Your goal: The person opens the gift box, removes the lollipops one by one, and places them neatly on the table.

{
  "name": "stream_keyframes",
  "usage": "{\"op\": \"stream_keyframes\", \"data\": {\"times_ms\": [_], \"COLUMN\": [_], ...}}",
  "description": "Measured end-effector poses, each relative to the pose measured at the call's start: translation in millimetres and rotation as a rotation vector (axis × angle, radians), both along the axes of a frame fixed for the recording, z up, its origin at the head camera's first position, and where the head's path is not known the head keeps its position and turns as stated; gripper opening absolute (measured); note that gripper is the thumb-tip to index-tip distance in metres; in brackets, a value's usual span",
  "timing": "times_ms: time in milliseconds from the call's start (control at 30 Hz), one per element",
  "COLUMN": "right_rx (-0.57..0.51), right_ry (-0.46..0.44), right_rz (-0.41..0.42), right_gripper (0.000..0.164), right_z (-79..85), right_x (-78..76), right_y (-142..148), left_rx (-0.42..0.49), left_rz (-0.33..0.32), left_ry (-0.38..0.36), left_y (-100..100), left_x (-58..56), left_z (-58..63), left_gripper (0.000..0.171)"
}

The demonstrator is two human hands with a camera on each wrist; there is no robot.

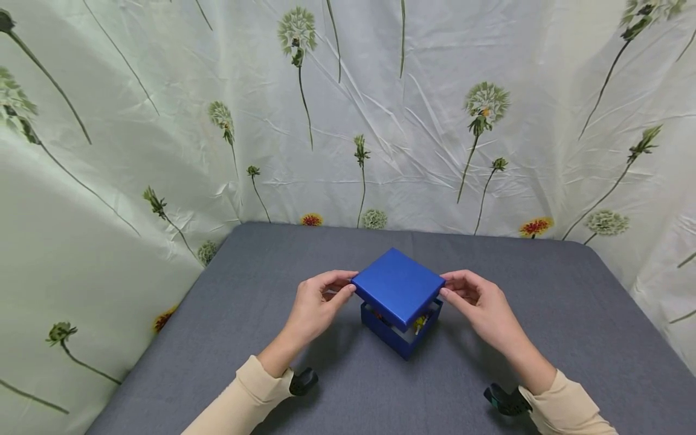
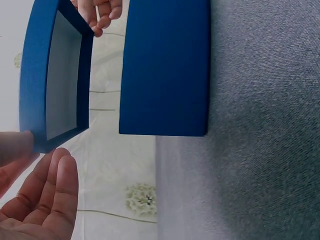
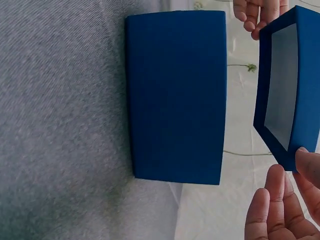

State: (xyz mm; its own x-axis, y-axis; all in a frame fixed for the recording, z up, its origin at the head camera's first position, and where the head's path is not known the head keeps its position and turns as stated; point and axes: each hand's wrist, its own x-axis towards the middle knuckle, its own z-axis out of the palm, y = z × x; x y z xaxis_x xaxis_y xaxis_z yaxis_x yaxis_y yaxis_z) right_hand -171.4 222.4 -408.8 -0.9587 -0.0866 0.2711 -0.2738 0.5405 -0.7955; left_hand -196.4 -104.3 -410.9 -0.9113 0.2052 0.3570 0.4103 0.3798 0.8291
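Note:
A square blue box lid (image 1: 399,285) is held level just above an open blue box (image 1: 387,331) on the grey surface. My left hand (image 1: 318,307) pinches the lid's left corner between thumb and fingers. On the opposite corner, my right hand (image 1: 484,308) pinches it the same way. Both wrist views show a gap between the lid (image 2: 35,75) and the box (image 3: 177,97), and the lid's pale inside. Small yellow and red contents (image 1: 420,324) show inside the box through the gap; their kind cannot be made out.
The box stands on a grey cloth-covered table (image 1: 261,272). A white curtain (image 1: 337,109) printed with dandelions and other flowers hangs behind and along the sides. A black wrist device (image 1: 303,382) is worn under the left wrist, and another (image 1: 507,400) under the right.

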Motion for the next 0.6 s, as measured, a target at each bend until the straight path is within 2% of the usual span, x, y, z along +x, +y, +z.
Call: {"op": "stream_keyframes", "data": {"times_ms": [333,600], "right_rx": [-0.069,-0.093], "right_ry": [0.064,0.095], "right_rz": [0.030,0.013], "right_gripper": [0.023,0.022], "right_z": [4.6,4.0], "right_x": [-1.2,-0.1], "right_y": [-11.1,-20.1], "left_rx": [0.081,0.115], "left_rz": [0.017,0.038], "left_ry": [0.027,0.059], "left_y": [-6.6,-11.9], "left_x": [1.8,2.6], "left_z": [8.5,6.9], "left_gripper": [0.023,0.023]}}
